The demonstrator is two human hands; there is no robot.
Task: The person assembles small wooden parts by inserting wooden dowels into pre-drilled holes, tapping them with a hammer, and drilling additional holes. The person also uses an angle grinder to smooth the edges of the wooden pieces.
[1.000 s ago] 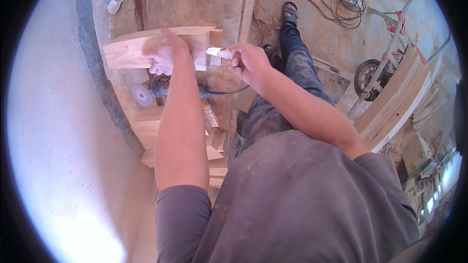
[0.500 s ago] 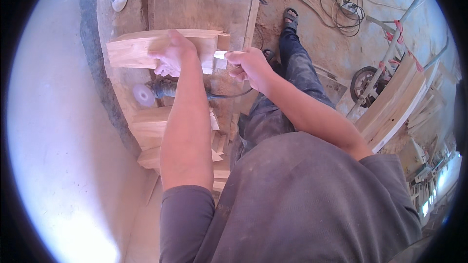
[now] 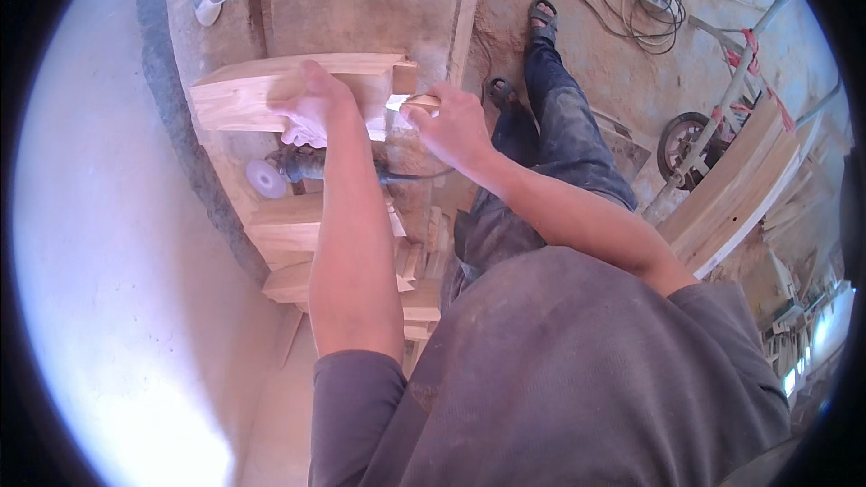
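Note:
My left hand is closed round a pale wooden block, long and slightly curved, raised over the bench with its notched end toward my right hand. At that end, my right hand grips a small hand tool with a tan grip and a bright flat tip. The tip lies against or just beside the notch; glare hides whether they touch. Just nearer than the block, an angle grinder with a pale disc lies on the bench, partly behind my left forearm.
More cut wooden pieces lie nearer, beside my left arm. A pale wall rises at the left. Cables coil on the floor at the far right. Long curved planks and a wheel stand at the right by a metal frame.
The block and both hands sit slightly further left in view. My right hand has turned a little, showing more of the tool's tan grip. The view has shifted slightly.

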